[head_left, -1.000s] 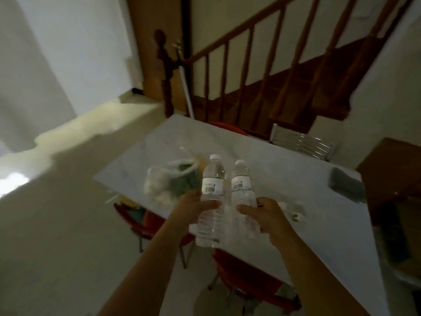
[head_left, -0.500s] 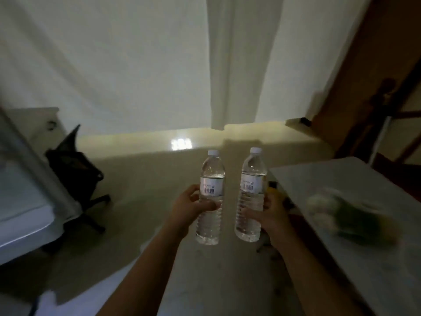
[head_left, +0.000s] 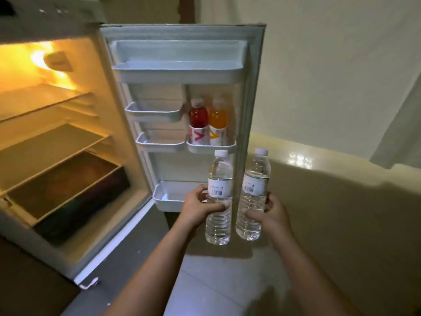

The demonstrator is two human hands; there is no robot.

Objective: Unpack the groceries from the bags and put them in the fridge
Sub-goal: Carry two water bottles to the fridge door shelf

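Upright, two water bottles stood side by side in curled fingers: the left hand (head_left: 200, 207) gripped the left water bottle (head_left: 219, 197), the right hand (head_left: 272, 212) the right water bottle (head_left: 253, 195). Both forearms reached toward the open fridge (head_left: 68, 137), near its door shelf (head_left: 210, 148) holding a red drink (head_left: 198, 124) and an orange drink (head_left: 218, 124).

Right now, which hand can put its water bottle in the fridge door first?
Probably the left hand. Its water bottle is held upright right in front of the open fridge door, just above the bottom door shelf. The right hand holds its bottle past the door's outer edge.
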